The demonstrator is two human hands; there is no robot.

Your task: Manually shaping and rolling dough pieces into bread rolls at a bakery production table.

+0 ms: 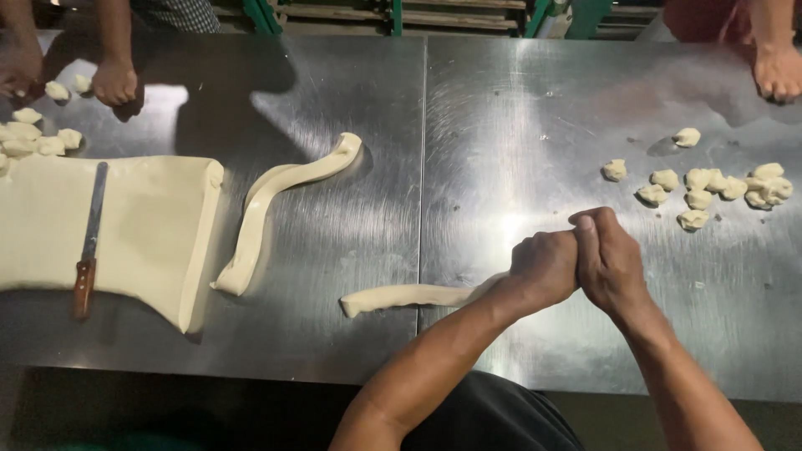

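My left hand (545,266) is closed around one end of a long pale dough strip (409,296) that trails left across the steel table (468,117). Pressed against it, my right hand (608,260) is closed over the same end of the dough, thumb on top. Whatever dough lies between my hands is hidden. Several small torn dough pieces (702,185) lie to the right, just beyond my hands.
A large flat slab of dough (150,225) with a wooden-handled knife (88,242) on it lies at the left. A second curved dough strip (280,205) rests beside it. Other people's hands (113,82) (777,71) work small dough balls (38,134) at the far edge.
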